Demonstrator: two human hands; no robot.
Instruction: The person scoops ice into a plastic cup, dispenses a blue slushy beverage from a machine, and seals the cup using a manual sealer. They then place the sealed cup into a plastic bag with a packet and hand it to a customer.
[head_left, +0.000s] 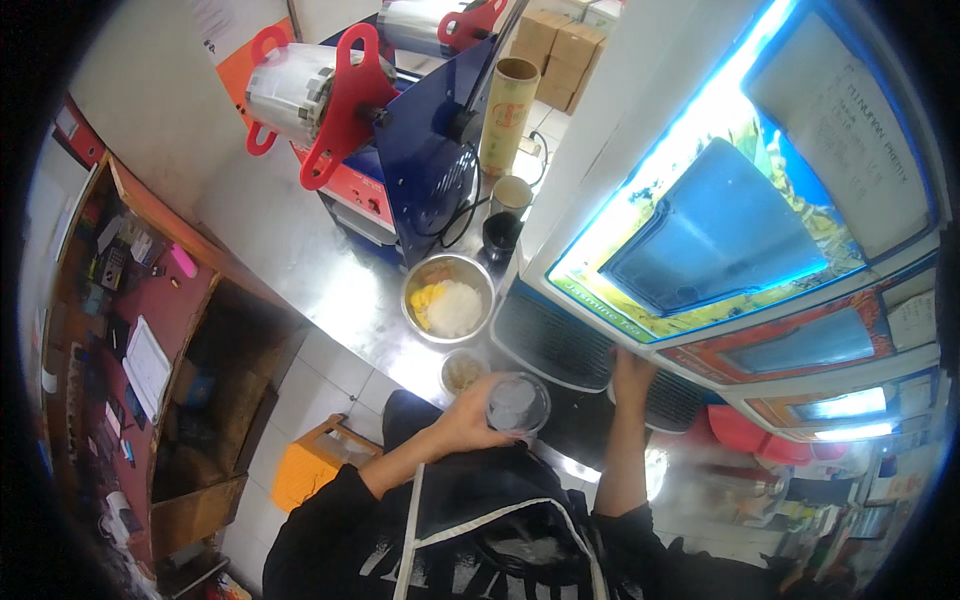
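Note:
My left hand (474, 417) grips a clear plastic cup (517, 405) close to my apron. Pale, see-through contents, perhaps ice, show through the top of the cup. My right hand (634, 373) reaches to the lower front edge of a drink dispenser (600, 300), between two dark drip trays (551, 337). Its fingertips are hidden there, so whether they hold anything cannot be made out. Just beyond the cup sits a small bowl (462, 373) with pale brownish contents. Behind it is a stainless steel bowl (412, 315) holding a white heap and yellow pieces.
A blue cup sealing machine (427, 172) with red film holders stands on the metal counter (277, 232). Beside it are a tall printed container (510, 116), a pale cup (511, 196) and a dark cup (501, 234). An orange stool (311, 465) and a cluttered wooden desk (187, 292) are at left.

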